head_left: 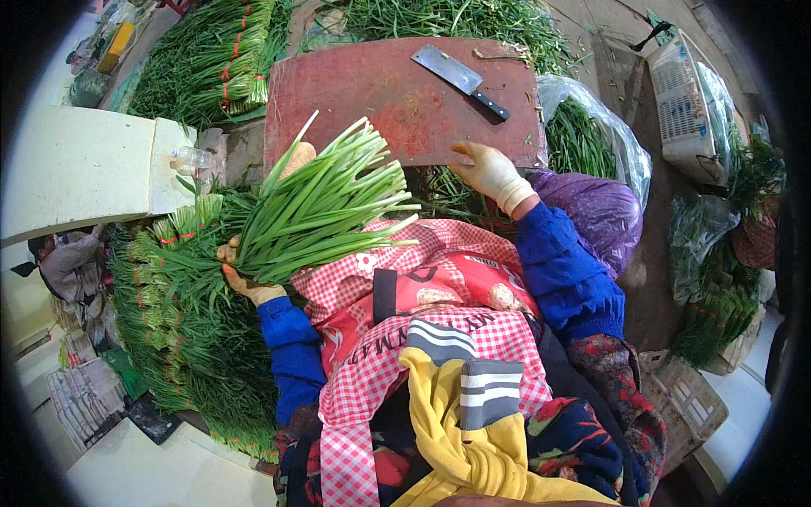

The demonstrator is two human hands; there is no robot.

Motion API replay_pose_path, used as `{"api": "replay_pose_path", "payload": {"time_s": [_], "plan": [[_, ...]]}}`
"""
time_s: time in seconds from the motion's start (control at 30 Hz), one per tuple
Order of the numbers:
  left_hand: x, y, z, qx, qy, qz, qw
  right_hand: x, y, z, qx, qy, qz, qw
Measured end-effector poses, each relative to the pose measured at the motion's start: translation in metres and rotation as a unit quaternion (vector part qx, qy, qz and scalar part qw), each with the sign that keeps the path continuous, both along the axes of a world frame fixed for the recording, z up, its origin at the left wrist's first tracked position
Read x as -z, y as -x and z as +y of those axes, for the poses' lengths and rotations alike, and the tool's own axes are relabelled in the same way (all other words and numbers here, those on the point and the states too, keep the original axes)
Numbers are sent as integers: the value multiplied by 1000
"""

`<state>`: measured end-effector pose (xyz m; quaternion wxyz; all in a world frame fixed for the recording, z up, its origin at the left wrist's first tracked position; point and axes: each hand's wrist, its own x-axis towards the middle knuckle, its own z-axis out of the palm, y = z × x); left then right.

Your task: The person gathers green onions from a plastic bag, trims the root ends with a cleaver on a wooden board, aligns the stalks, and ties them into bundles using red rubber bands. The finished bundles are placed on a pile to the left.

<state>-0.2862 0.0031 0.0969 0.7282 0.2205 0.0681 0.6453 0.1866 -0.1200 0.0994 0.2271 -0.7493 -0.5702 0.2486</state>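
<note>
My left hand (248, 279), in a soiled glove, grips a thick bunch of garlic chives (323, 203) by its leafy end. The pale cut stems fan out to the upper right, over my lap. My right hand (491, 172), in a whitish glove, is by the near edge of a red chopping board (355, 95); its fingers are apart and nothing shows in them. On that board lies a cleaver (453, 73) with a black handle, blade towards the far left. A tan rounded object (300, 158) is partly hidden behind the bunch.
Tied chive bundles (158, 317) are stacked at my left, others (244, 57) beyond the board. Loose greens (443, 19) lie at the far side. Right of me are a purple plastic bag (592, 212), a bag of greens (580, 139) and a white crate (687, 108). Another person (73, 263) is far left.
</note>
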Motion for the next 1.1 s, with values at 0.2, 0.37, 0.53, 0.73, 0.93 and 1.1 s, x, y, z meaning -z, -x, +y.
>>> {"api": "replay_pose_path", "payload": {"time_s": [0.2, 0.37, 0.53, 0.73, 0.93, 1.1], "plan": [[-7, -4, 5, 43, -10, -12, 999, -61, 50, 76, 61, -22, 499, 864], [-11, -5, 5, 29, -22, -6, 999, -52, 76, 100, 84, 6, 416, 905], [-16, -3, 2, 14, 3, 3, 1000, -4, 8, 65, 126, 9, -11, 992], [-48, -12, 12, 26, -63, 74, 995, -10, -22, 17, -52, 232, -224, 945], [-131, -71, 20, 181, -156, 175, 955, -88, 59, 94, -136, -275, 220, 926], [-169, -134, 36, 296, -125, 251, 913, -83, 107, 106, -208, -101, 387, 893]]}}
